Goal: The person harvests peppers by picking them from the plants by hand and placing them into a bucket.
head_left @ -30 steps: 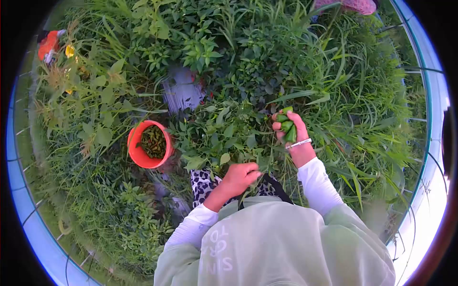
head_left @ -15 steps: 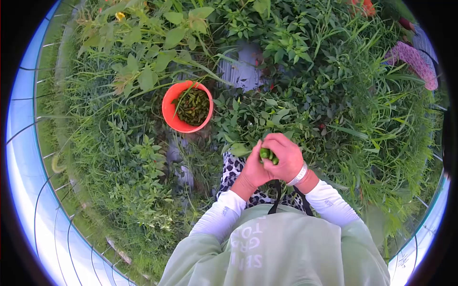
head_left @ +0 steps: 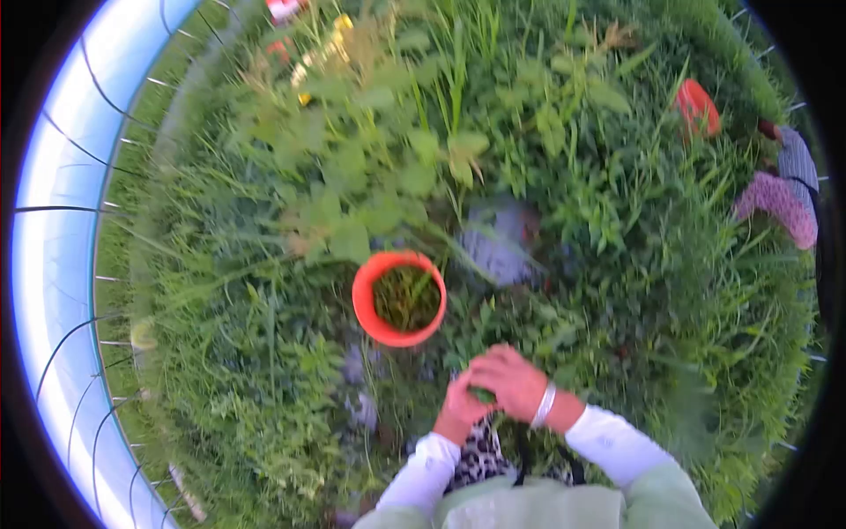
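My left hand (head_left: pixel 460 410) and my right hand (head_left: pixel 513 381) are closed together in front of my body, fingers overlapping. Between them a bit of the green peppers (head_left: pixel 482 395) shows; the rest is hidden by my fingers. The right hand lies partly over the top, with a pale band on its wrist. Up and to the left of my hands stands an orange-red bucket (head_left: pixel 364 304), apart from them. Inside it is a heap of green peppers (head_left: pixel 410 300), blurred in this view. Leafy plants surround both hands.
Dense plants and tall grass fill the rows. Sheets of grey plastic film (head_left: pixel 502 242) show between them. A second orange-red bucket (head_left: pixel 698 108) stands at the upper right, near a bent-over person (head_left: pixel 784 198). A hooped white tunnel wall (head_left: pixel 55 238) curves along the left.
My view has tilted up and shifted, so the bucket and my hands sit lower in the picture. The second bucket is more visible. My hands remain closed together around the peppers.
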Motion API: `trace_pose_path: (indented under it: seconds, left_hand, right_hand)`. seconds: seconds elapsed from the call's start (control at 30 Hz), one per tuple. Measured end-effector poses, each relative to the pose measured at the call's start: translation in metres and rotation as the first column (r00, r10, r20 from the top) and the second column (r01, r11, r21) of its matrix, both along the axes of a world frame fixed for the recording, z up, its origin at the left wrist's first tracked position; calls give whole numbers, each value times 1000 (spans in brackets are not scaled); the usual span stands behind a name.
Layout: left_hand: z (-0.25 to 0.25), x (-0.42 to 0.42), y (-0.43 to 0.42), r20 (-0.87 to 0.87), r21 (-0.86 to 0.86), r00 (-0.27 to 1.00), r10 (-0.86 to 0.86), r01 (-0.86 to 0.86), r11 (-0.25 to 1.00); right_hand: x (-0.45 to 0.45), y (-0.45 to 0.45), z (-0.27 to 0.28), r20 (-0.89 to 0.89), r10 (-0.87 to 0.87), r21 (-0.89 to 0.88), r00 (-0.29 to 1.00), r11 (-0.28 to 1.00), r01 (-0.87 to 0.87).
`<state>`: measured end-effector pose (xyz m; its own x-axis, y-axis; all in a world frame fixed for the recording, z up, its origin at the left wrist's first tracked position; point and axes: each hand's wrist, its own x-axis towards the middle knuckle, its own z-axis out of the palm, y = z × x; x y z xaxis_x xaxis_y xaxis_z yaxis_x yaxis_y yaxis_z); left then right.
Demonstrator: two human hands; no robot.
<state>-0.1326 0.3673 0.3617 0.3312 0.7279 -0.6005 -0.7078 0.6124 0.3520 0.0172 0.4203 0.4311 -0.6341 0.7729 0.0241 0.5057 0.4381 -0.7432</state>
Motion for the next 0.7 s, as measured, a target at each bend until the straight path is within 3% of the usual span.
trace_pose_path:
  seconds: [0.07,0.17,0.3,0.37,0.4,0.57,0.63,0.7]
  left_hand:
    - [-2,-12,5,224,-163,975,-7,44,986]
    - [13,-24,16,416,-43,910,7,12,999]
    - [6,-29,12,366,-40,929,62,-51,998]
    - [7,-31,7,442,19,897,-19,12,1000]
    - [13,-29,4,369,14,926,-76,76,997]
    - [23,-16,1,323,106,932,-166,139,985]
    - [29,-15,-5,342,125,917,-207,174,977]
    - [38,-8,-8,191,25,978,-87,83,996]
  right_hand:
    - [-8,0,5,-114,-108,60,988,992,115]
    - [-21,0,18,-231,-307,23,923,947,321]
    - [-21,-5,35,-228,-401,-11,887,912,410]
    - [-15,-11,32,-228,-372,-15,900,926,378]
    - [-12,-15,31,-218,-373,-31,902,926,375]
    - [-3,-29,44,-147,-345,-24,927,938,346]
    - [-4,-36,34,-7,-324,-132,946,938,320]
    - [-13,-47,25,209,-363,-178,908,899,400]
